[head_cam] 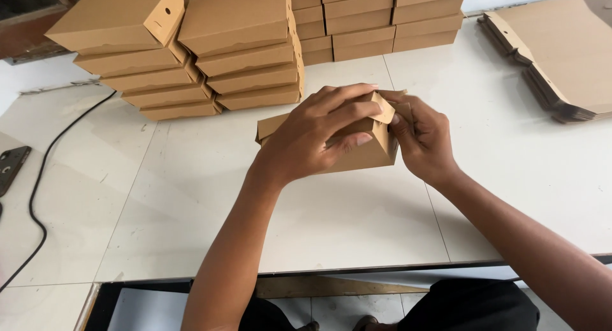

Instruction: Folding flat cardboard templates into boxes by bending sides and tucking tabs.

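Both hands grasp one cardboard box: left hand clasping its top, right hand pinching its flap.

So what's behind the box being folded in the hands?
Behind the half-folded box, stacks of finished boxes stand on the white table. The left hand and right hand cover the box's top; its inside is hidden.

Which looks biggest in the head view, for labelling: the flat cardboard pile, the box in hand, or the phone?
1. Flat cardboard pile, cut off by the frame.
2. Box, part hidden by the left hand and right hand.
3. Phone, partly out of frame.
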